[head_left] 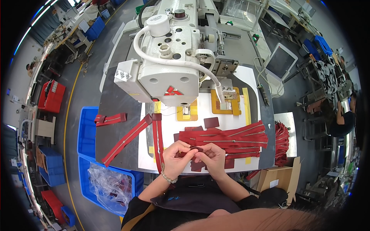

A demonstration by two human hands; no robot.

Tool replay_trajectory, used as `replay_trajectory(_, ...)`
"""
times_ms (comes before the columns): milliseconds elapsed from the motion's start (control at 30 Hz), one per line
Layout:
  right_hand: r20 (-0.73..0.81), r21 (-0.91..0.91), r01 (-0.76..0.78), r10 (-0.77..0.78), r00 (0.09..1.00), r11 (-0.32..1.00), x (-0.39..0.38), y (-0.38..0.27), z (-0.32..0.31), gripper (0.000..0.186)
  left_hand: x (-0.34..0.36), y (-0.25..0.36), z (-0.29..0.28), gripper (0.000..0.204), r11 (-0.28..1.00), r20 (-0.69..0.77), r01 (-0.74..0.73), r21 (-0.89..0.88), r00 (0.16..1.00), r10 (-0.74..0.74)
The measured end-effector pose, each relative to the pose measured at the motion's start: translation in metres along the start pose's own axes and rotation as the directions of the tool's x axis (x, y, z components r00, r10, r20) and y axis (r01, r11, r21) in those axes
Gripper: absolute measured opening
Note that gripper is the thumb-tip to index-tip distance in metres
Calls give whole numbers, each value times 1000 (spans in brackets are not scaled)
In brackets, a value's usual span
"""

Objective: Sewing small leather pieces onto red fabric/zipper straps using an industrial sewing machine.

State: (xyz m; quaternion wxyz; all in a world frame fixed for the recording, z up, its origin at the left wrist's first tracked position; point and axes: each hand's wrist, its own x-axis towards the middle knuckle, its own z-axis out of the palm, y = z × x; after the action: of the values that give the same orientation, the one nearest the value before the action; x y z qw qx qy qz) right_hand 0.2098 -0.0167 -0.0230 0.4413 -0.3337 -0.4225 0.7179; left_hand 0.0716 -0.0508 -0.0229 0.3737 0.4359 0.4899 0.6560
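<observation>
My left hand (177, 159) and my right hand (213, 157) meet above the table's near edge, both closed in a pinch on a small dark red patch (197, 148). The fingers partly cover it. Just beyond them lies a pile of red zippers (239, 134) with metal teeth. Around the pile are loose dark red patches, one of them (211, 122) lying flat at its far side. Left of my hands a red zipper (157, 140) runs toward the near edge with a dark red piece at its far end. Another zipper (127, 140) slants beside it, and a shorter folded one (111, 119) lies farther left.
A white sewing machine (169, 73) stands over the table, with yellow frames (214, 102) beneath its head. At the right are a screen (282, 61), a bundle of red zippers (282, 140) and a cardboard box (275, 179). Blue bins (82, 173) stand at the left.
</observation>
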Motion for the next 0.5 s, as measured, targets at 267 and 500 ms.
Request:
replay_trajectory(267,16,-17,19,-19,1000,1000,1,-2,0,9,5,2,-1,15,1000,14,11,17,1000,-11)
replay_trajectory(500,11,-47,28,-27,1000,998,2,3,0,4,10,3,-1,17,999,34,39,15,999,-39)
